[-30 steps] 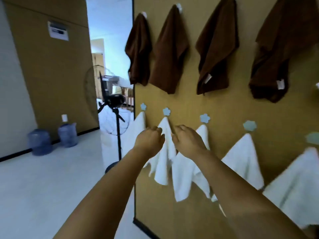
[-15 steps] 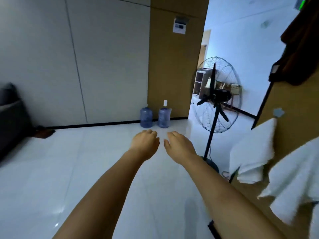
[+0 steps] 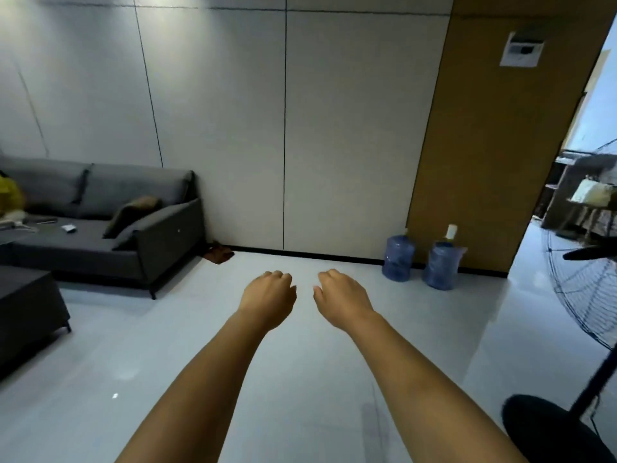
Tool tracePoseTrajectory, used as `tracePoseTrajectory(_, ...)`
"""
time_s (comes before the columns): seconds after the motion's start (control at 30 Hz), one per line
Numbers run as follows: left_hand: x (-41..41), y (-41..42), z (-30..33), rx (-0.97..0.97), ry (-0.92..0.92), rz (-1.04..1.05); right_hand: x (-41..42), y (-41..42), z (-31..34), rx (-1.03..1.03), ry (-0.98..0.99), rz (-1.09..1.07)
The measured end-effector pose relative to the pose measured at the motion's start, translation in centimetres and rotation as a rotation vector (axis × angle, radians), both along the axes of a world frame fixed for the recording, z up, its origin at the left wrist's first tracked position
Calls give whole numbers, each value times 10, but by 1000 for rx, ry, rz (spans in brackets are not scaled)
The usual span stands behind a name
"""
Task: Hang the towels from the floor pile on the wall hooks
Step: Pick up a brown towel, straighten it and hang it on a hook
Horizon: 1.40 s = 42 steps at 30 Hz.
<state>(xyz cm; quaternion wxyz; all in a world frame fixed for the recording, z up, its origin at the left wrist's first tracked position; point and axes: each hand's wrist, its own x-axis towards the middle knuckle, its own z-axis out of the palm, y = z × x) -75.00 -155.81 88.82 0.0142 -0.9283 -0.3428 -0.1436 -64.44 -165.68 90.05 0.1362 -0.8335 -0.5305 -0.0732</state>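
Both of my arms reach out in front of me over the pale floor. My left hand [image 3: 268, 295] and my right hand [image 3: 340, 294] hang side by side with loosely curled fingers and hold nothing. A small brown cloth heap [image 3: 218, 253] lies on the floor at the base of the far wall, beside the sofa's right end. The wall with hooks and hung towels is out of view.
A grey sofa [image 3: 100, 225] stands at the left with a dark low table [image 3: 26, 309] before it. Two blue water jugs [image 3: 399, 259] [image 3: 442, 265] stand by the tan wall panel. A standing fan [image 3: 587, 295] fills the right edge, its round base [image 3: 551, 429] at lower right.
My view has swung left, away from the towel wall to the room with the sofa. Both hands left the hung white towel and now hang free with nothing in them.
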Motion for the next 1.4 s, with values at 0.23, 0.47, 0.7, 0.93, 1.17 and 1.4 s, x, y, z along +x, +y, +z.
tracePoseTrajectory(0.23,15,114,-9,-6,-17,90,20,132,-7,-35,1,156)
tracePoseTrajectory(0.47,27,246,-39,-57,29,136,33,269,-40,-118,2,223)
tracePoseTrajectory(0.7,30,425,-27,-94,18,149,48,443,-41,-158,28,165)
tracePoseTrajectory(0.93,52,563,-31,-121,53,177,56,577,-36,-107,27,210)
tracePoseTrajectory(1.17,105,678,-52,-91,76,118,112,699,-51,-150,42,187)
tracePoseTrajectory(1.4,176,821,-65,-98,166,137,192,851,-63,-177,57,205)
